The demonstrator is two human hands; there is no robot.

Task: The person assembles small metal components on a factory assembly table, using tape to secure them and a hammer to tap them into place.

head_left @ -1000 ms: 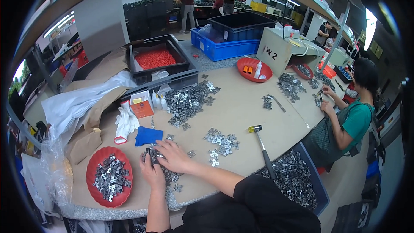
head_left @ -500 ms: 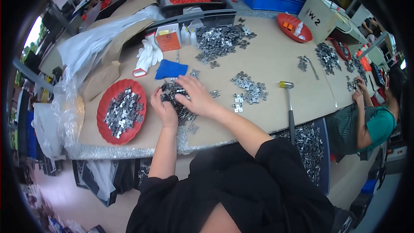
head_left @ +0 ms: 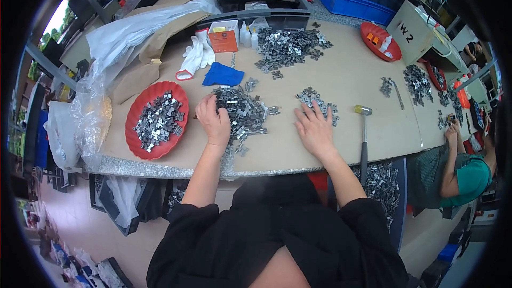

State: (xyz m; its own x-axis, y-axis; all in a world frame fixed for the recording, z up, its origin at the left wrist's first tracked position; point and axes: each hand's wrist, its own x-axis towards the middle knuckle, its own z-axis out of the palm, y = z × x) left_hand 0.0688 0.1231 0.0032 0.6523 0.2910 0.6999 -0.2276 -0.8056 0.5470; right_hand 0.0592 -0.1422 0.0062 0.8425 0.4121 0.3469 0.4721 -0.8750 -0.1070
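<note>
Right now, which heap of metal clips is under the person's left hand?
The middle heap, just below the blue cloth; the left hand rests on its left edge, unlike the others.

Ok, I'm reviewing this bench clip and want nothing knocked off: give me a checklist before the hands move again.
1. Left hand on the middle pile of metal clips: ok.
2. Right hand flat by the small clip pile: ok.
3. Any clip gripped: cannot tell.
4. Hammer handle overhanging the table edge: not ok.
5. Red tray fully on the table: ok.
</note>
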